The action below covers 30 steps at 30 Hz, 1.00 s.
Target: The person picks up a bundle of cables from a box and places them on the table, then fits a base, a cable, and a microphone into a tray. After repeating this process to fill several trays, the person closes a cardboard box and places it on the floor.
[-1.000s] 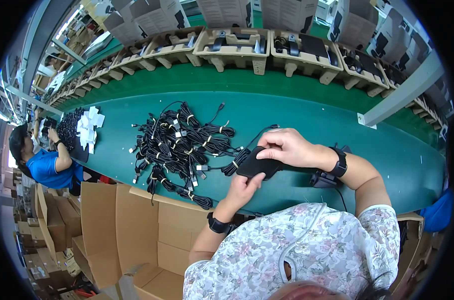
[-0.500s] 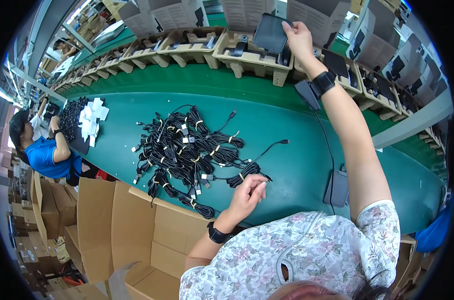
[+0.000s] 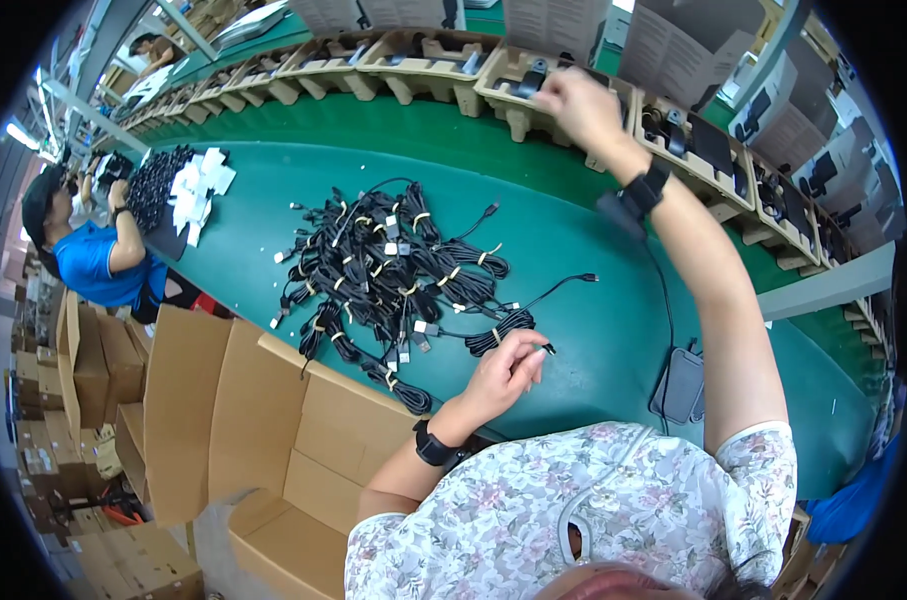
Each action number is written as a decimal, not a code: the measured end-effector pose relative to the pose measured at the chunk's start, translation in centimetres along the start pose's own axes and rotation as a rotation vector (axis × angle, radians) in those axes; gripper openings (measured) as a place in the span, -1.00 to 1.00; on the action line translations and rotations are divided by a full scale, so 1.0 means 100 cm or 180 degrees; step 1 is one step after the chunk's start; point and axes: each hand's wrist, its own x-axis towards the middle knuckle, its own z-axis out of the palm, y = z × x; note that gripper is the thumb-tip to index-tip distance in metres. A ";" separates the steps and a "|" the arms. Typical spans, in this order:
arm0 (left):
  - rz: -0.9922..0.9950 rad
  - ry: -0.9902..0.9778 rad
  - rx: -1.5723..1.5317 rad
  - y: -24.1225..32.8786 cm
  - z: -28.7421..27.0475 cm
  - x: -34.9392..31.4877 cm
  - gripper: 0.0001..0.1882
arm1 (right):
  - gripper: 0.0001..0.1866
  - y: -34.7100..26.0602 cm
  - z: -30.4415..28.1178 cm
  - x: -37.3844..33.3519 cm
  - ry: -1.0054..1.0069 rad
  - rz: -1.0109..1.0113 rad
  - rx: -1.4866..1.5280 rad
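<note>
My left hand (image 3: pixel 505 378) is closed on a black cable, whose small connector tip shows at the fingertips. A tied coil of that black cable (image 3: pixel 501 332) lies just beyond the fingers. To its left spreads a tangled pile of black USB cables (image 3: pixel 373 260), coiled and bound with pale ties. My right hand (image 3: pixel 585 108) is stretched far forward over a moulded tan tray (image 3: pixel 495 92), its fingers curled and slightly blurred. Whatever those fingers touch is hidden by the hand. A dark curved part (image 3: pixel 531 80) lies in the tray beside them.
More filled trays (image 3: pixel 413 72) line the raised green ledge, with printed box lids behind. A dark flat device (image 3: pixel 680 385) lies right on the green table (image 3: pixel 593 330). An open carton (image 3: pixel 343 440) stands at lower left. A co-worker in blue (image 3: pixel 103 260) sits at far left.
My right hand has come down over the tray, and the dark flat pad it held up is no longer visible in it. My left hand keeps the cable. The view has shifted slightly.
</note>
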 end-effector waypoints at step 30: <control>0.0198 -0.0410 -0.0478 -0.013 -0.001 0.004 -0.82 | -0.75 -0.128 -0.059 -0.138 -0.1660 0.0608 0.4977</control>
